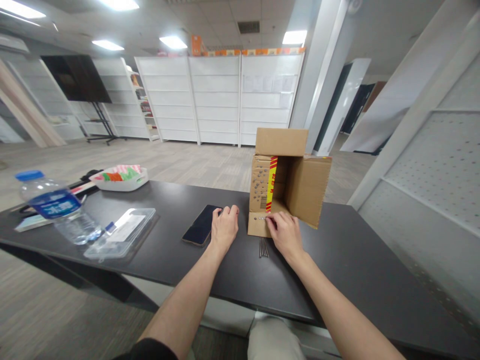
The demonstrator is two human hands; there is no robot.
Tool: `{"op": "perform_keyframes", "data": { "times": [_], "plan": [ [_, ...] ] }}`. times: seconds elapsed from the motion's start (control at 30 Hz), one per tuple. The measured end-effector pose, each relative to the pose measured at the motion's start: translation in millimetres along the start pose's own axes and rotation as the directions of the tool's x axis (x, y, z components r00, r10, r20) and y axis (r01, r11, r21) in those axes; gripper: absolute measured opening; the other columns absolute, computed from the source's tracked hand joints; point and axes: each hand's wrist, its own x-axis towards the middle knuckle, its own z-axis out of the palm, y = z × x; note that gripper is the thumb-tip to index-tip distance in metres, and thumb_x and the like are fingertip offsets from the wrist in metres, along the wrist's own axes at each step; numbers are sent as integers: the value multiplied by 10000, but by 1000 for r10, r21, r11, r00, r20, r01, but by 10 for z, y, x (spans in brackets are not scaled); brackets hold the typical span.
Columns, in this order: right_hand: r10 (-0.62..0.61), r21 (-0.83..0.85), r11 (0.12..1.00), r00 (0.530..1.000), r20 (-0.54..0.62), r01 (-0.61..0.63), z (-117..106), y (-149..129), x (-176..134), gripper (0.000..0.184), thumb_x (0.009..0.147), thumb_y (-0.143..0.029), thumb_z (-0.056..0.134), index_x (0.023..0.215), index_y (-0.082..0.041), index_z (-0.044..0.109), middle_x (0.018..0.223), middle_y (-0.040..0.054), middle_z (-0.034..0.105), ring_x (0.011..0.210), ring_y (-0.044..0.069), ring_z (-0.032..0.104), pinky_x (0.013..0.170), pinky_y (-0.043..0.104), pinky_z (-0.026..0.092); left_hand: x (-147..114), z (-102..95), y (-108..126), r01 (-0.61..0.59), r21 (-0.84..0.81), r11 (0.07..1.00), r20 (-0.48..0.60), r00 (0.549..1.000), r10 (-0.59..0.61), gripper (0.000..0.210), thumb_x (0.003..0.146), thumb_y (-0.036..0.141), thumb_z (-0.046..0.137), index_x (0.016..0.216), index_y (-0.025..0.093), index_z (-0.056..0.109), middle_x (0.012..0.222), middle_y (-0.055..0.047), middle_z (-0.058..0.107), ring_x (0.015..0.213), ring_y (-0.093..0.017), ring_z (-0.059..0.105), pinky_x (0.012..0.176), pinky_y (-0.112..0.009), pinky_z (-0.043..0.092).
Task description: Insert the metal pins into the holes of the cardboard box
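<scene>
An open cardboard box (260, 187) stands on the dark table, its bottom flap (257, 227) hanging forward and carrying a row of small round dots that look like nail heads. At that flap, my right hand (287, 232) has thumb and forefinger pinched together; whatever lies between the fingertips is too small to make out. Several long thin nails (263, 247) lie side by side just below the flap. My left hand (225, 226) rests with loosely bent fingers beside the right edge of a dark phone (200, 226), apparently holding nothing.
Left of the phone lies a clear plastic case (123, 232) with a paper label inside. A water bottle (60, 206) with a blue cap stands near it. Farther back is a white basket (125, 185) with colourful packets. The table (360, 260) ends near a right-hand partition (423, 170).
</scene>
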Motion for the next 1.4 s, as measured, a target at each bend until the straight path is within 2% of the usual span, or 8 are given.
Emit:
{"op": "perform_keyframes", "data": {
  "times": [0.2, 0.4, 0.53, 0.67, 0.87, 1.13, 1.4],
  "plan": [
    [-19, -31, 999, 1000, 4, 19, -7, 4, -11, 205, 994, -243, 460, 896, -218, 639, 851, 57, 682, 860, 241, 592, 771, 369, 338, -1, 15, -4, -3, 3, 1000, -1, 1000, 3, 253, 969, 183, 366, 1013, 220, 613, 909, -60, 662, 899, -200, 606, 981, -393, 341],
    [-29, 13, 1000, 999, 45, 29, -77, -36, -55, 168, 964, -194, 478, 915, -216, 638, 895, 58, 684, 896, 243, 595, 787, 374, 347, -5, 31, -16, -8, 8, 1000, -13, 1000, 8, 246, 970, 184, 369, 1011, 223, 609, 910, -53, 661, 890, -195, 605, 981, -391, 341],
    [-91, 81, 993, 988, 125, 81, -192, -89, -123, 156, 960, -197, 485, 931, -216, 637, 934, 60, 687, 918, 239, 600, 813, 378, 367, -11, 39, -21, -11, 10, 1000, -19, 1000, 11, 247, 971, 185, 365, 1011, 224, 606, 904, -55, 661, 884, -192, 604, 990, -389, 337],
    [-198, 188, 969, 956, 217, 158, -313, -129, -195, 125, 939, -196, 520, 989, -218, 632, 994, 60, 689, 957, 239, 596, 864, 392, 383, -14, 42, -18, -14, 12, 1000, -28, 999, 14, 251, 970, 186, 361, 1014, 229, 604, 903, -56, 660, 892, -195, 606, 990, -389, 336],
    [-247, 281, 944, 932, 264, 171, -376, -138, -256, 181, 879, -223, 599, 1059, -220, 606, 1054, 63, 691, 981, 242, 588, 876, 392, 394, -9, 39, -18, -15, 12, 1000, -28, 1000, 15, 247, 966, 182, 363, 1014, 228, 602, 906, -56, 665, 882, -195, 606, 986, -387, 338],
    [-298, 295, 934, 896, 330, 201, -438, -206, -260, 250, 810, -285, 681, 1034, -218, 590, 1048, 66, 696, 985, 253, 565, 895, 407, 387, -7, 5, -2, -8, 6, 1000, -4, 1000, 8, 251, 968, 184, 362, 1018, 221, 605, 917, -60, 668, 897, -202, 610, 988, -393, 342],
    [-303, 295, 933, 891, 340, 205, -420, -204, -264, 304, 796, -289, 685, 1080, -216, 605, 1043, 70, 699, 993, 253, 567, 909, 414, 396, -5, -6, 10, -2, -2, 1000, -5, 1000, 1, 248, 958, 174, 374, 1012, 227, 610, 919, -65, 671, 893, -202, 611, 990, -395, 344]
  ]
}}
